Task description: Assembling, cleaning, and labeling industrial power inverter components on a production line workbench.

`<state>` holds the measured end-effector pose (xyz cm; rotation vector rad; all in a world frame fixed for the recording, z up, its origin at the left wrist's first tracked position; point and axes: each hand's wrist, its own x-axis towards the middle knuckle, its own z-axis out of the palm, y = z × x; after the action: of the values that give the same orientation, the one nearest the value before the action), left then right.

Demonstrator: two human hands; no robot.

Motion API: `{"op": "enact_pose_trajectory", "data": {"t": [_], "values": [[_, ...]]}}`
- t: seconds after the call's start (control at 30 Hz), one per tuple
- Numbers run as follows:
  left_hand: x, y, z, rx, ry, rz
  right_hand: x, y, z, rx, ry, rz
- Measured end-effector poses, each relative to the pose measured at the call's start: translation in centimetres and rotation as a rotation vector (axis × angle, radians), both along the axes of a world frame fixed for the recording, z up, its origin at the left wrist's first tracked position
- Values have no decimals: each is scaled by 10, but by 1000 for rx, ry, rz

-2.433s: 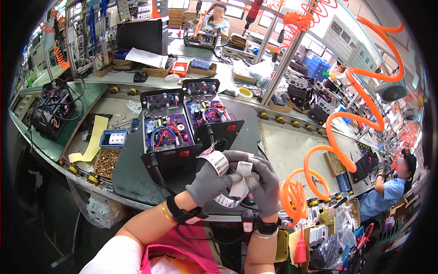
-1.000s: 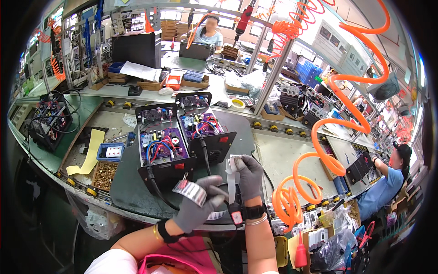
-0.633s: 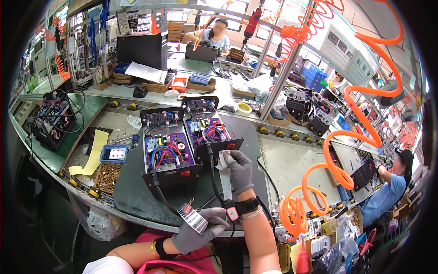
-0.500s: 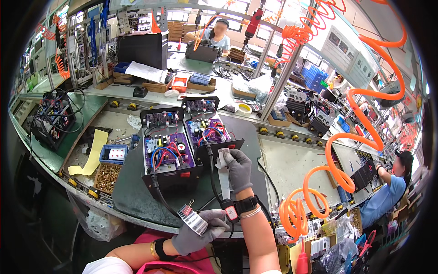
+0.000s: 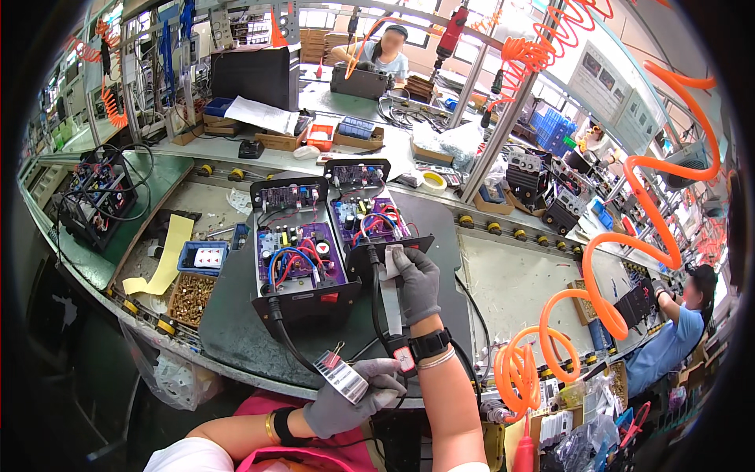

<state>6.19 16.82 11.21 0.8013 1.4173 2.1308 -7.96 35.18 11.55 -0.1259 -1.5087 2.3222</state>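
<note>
In the lower middle my left hand (image 5: 346, 409), in a grey glove, is closed on a clipped bundle of printed labels (image 5: 344, 381); a small binder clip (image 5: 333, 355) grips its upper end. My gloved right hand (image 5: 419, 289) pinches a whitish strip (image 5: 391, 308) at the front of the right-hand open black unit (image 5: 413, 245). Whether the strip touches that panel is hard to tell. The left-hand open unit (image 5: 307, 297) stands beside it. Purple circuit boards (image 5: 297, 245) and coloured wires show inside both, and black cables (image 5: 287, 346) come from their fronts.
On the bench are a blue tray (image 5: 203, 258), a box of brass fittings (image 5: 194, 297) and yellow paper (image 5: 167, 256). An orange coiled hose (image 5: 586, 303) hangs at right. Co-workers sit at the far bench (image 5: 387, 55) and at right (image 5: 676, 330). Another unit (image 5: 98, 197) stands far left.
The view has shifted slightly, so the scene sits a little lower and further right. My right hand still pinches the strip, its upper end now nearer the right unit's front. My left hand keeps the labels.
</note>
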Motion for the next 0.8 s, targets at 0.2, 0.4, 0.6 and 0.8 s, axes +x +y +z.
{"op": "enact_pose_trajectory", "data": {"t": [0.2,0.4,0.6,0.8], "values": [[-1,2,-5,13,-74,-22,-1,1,-2,-4,5,-22],[-2,-1,1,9,-87,-42,-2,-1,-2,15,-8,-31],[-2,-3,2,-47,63,16,-5,1,-5,35,-26,-67],[-3,-4,-1,3,99,30,-4,2,-2,83,-66,-75]]}}
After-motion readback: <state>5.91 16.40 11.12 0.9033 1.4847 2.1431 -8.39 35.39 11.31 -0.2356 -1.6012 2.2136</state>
